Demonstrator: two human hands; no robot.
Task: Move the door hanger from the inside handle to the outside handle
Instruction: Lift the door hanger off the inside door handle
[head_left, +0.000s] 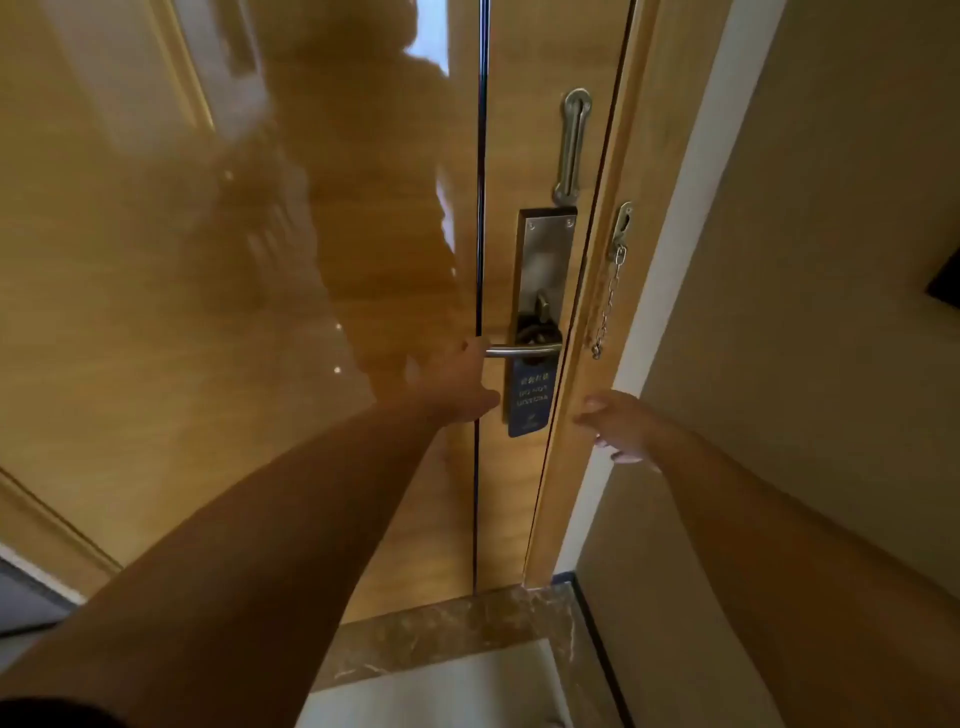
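Observation:
A blue door hanger (530, 402) with pale lettering hangs from the silver lever handle (524, 351) on the glossy wooden door (208, 312). The door stands shut in its frame. My left hand (457, 384) is at the free end of the lever, fingers touching it; the palm side is hidden, so the grip is unclear. Just right of the hanger, beside the door frame, my right hand (618, 423) hovers with fingers loosely apart, holding nothing. Only the inside handle shows.
A long steel lock plate (540, 249) carries the lever. Above it is a chain-guard slide (571, 145), and a security chain (608, 306) dangles from the frame. A beige wall (805, 312) stands right. A marble threshold (457, 629) lies below.

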